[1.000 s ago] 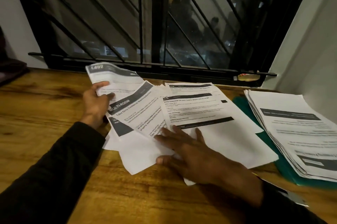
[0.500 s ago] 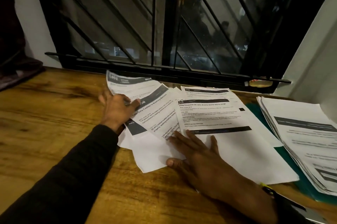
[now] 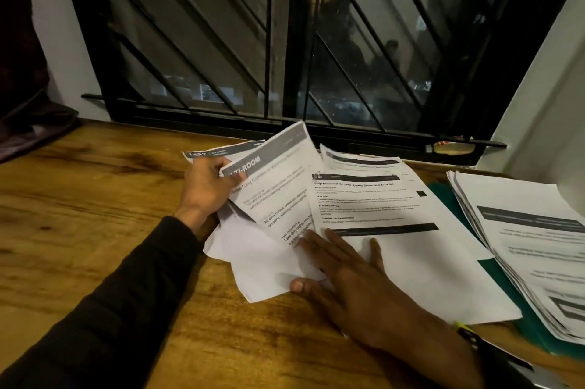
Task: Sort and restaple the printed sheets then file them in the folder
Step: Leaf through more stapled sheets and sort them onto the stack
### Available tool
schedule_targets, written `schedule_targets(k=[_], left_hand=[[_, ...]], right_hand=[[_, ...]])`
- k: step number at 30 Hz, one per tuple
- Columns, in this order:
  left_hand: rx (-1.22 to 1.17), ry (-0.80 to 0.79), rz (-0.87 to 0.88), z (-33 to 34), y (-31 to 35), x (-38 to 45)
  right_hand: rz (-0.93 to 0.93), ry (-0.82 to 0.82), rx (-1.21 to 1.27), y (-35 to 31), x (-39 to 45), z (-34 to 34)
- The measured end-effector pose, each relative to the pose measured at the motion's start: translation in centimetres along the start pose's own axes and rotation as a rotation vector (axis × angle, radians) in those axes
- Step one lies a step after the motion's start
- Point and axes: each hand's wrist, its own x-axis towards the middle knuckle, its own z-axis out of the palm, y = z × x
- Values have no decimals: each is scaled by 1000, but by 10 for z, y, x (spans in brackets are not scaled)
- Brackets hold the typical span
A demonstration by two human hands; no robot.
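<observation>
Several loose printed sheets lie fanned out on the wooden table. My left hand [image 3: 207, 187] grips the upper left edge of the sheet headed "MULTI-ROOM" [image 3: 273, 186] and lifts that edge off the pile. Another sheet with a dark "1492" header [image 3: 221, 152] pokes out behind my fingers. My right hand [image 3: 351, 281] lies flat, fingers spread, pressing the lower part of the "Drop Essential Oil" sheet [image 3: 380, 217]. At the right, a thick stack of printed sheets [image 3: 531, 239] rests on a green folder [image 3: 493, 271].
The wooden table [image 3: 95, 214] runs to a black barred window [image 3: 285, 56] at the back. A white wall [image 3: 544, 97] closes off the right side. Dark fabric [image 3: 25, 122] lies at the far left.
My left hand has curled round the "MULTI-ROOM" sheet's edge and raised it, so the sheet now tilts up. My right hand stays pressed on the papers.
</observation>
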Motion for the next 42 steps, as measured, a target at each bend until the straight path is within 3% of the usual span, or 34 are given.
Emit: schedule_targets(k=[6, 10, 12, 14, 23, 26, 30, 35, 39, 42], left_hand=[[-368, 201, -67, -13, -2, 8], [-482, 5, -117, -2, -2, 2], [-458, -139, -127, 6, 1, -4], [-433, -180, -100, 10, 2, -6], [-712, 317, -149, -43, -13, 20], [-845, 316, -112, -67, -20, 26], [-976, 253, -59, -86, -14, 27], [-825, 157, -22, -77, 9, 12], [-546, 41, 4, -36, 22, 7], [-413, -92, 30, -1, 26, -8]], right_hand=[[74, -14, -33, 3, 0, -1], [78, -6, -14, 2, 0, 0], [84, -3, 2, 2, 0, 1], [86, -4, 5, 2, -1, 0], [84, -5, 60, 1, -2, -2], [141, 5, 207, -4, -3, -18], [151, 285, 487, -5, -6, -51], [142, 471, 691, 7, -7, -77], [118, 359, 809, 7, -6, -77], [153, 269, 1145, 9, -4, -80]])
